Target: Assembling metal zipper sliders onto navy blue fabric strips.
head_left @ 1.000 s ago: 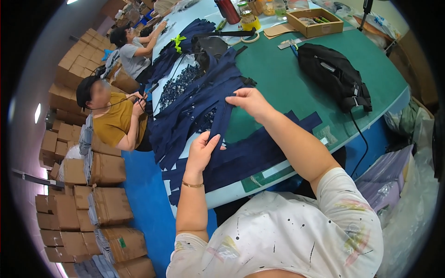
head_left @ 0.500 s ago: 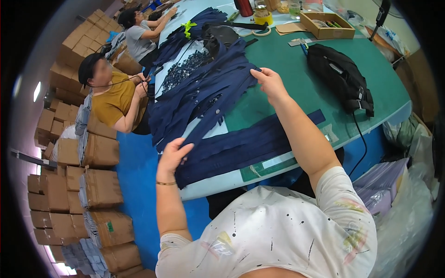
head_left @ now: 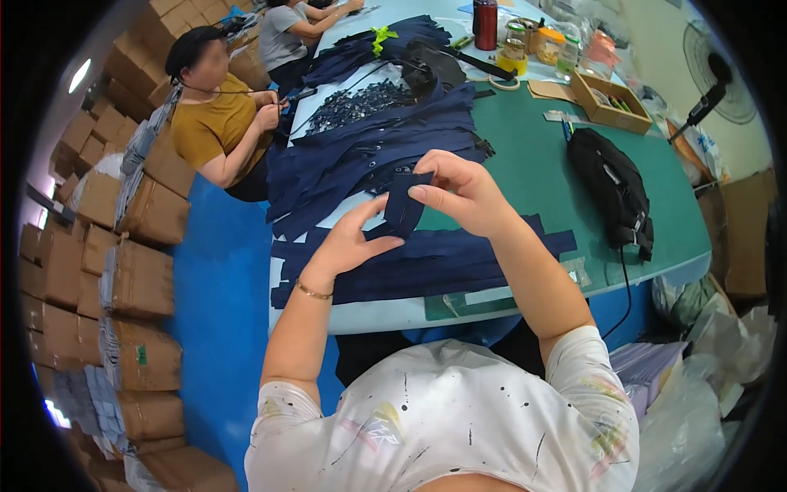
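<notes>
Above the near part of the table, my right hand [head_left: 463,193] pinches the upper end of a folded navy fabric strip [head_left: 402,209] between thumb and fingers. My left hand [head_left: 352,238] is at the strip's left edge, its thumb stretched apart from the fingers. Its fingertips reach the strip, and part of them may be hidden behind it. Below both hands, several long navy strips [head_left: 369,275] lie side by side along the table's near edge. Beyond them spreads a larger heap of navy strips [head_left: 328,164], with small dark pieces [head_left: 352,107] piled behind it.
A black bag-like thing [head_left: 607,184] with a cord lies on the green mat [head_left: 525,180] at right. Behind it stand a wooden box [head_left: 611,102], jars [head_left: 549,47] and a red flask [head_left: 485,25]. Two people sit along the left side; stacked cartons [head_left: 143,271] stand beyond the blue floor.
Both hands have come together over the near strips. The strip that was stretched between them toward the heap is now folded and raised in my right hand; my left thumb and fingers have spread.
</notes>
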`<move>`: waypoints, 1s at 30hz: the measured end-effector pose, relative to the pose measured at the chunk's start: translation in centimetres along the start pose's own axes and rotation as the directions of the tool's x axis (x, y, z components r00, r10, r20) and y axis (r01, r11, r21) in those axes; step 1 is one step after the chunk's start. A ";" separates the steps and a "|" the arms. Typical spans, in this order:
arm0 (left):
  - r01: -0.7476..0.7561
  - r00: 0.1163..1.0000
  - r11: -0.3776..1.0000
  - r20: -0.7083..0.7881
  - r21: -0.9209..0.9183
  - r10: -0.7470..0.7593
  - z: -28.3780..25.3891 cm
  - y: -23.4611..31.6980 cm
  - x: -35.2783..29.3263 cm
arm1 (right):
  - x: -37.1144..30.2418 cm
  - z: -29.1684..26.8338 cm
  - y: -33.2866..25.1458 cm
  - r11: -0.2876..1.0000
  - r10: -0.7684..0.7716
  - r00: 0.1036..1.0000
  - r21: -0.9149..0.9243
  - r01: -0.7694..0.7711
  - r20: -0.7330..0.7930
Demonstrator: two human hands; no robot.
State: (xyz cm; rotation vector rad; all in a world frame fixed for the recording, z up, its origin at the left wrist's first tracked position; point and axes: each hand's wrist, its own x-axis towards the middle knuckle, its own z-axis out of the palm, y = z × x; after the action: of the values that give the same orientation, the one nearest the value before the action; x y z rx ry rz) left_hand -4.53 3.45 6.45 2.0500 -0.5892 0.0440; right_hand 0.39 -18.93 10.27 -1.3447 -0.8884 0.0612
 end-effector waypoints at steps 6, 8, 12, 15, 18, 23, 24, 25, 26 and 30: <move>0.129 0.986 0.961 0.134 -0.243 -0.098 1.1 -1.3 -0.4 | -1.7 -1.2 1.0 1.000 0.003 0.974 -0.020 -0.008 -0.228; 0.122 0.990 0.963 0.104 -0.238 -0.100 0.5 -1.3 -0.6 | -2.5 -1.7 2.3 0.991 0.104 0.935 0.120 -0.066 -0.340; 0.134 0.981 0.989 0.150 -0.065 -0.123 -1.2 -2.0 -1.3 | -3.6 -3.3 3.6 0.904 0.328 0.724 0.424 -0.054 -0.607; 0.362 0.917 0.910 0.250 -0.200 -0.310 -2.3 -3.3 -2.5 | -3.1 -4.1 3.2 0.876 0.424 0.678 0.461 -0.139 -0.600; 0.507 0.857 0.784 0.304 -0.358 -0.416 -4.2 -3.7 -3.6 | -2.2 -6.0 4.0 0.832 0.511 0.650 0.515 -0.207 -0.563; 0.443 0.894 0.887 -0.016 -0.132 -0.448 -11.7 -4.3 -0.5 | 1.8 -10.3 7.3 0.761 0.575 0.628 0.624 -0.175 -0.525; 0.383 0.919 0.912 -0.039 -0.147 -0.393 -13.0 -4.7 0.4 | 2.7 -10.8 7.9 0.731 0.593 0.620 0.666 -0.147 -0.514; 0.293 0.952 0.954 -0.072 -0.055 -0.297 -14.7 -6.6 0.9 | 3.8 -10.7 8.0 0.727 0.599 0.620 0.669 -0.157 -0.506; 0.169 0.967 0.870 -0.250 0.464 -0.055 -14.5 -7.3 1.5 | 4.6 -10.8 8.2 0.713 0.653 0.551 0.666 -0.218 -0.519; 0.019 0.932 0.631 -0.242 0.776 0.270 -9.5 -4.0 3.3 | 3.0 -9.7 9.5 0.790 0.609 0.542 0.390 -0.472 -0.579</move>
State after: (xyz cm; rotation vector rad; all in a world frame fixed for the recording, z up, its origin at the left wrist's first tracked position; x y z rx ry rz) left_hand 2.05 11.59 9.17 2.7327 -0.5396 0.8691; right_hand 12.30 -22.69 4.05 -1.2740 0.2030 0.1202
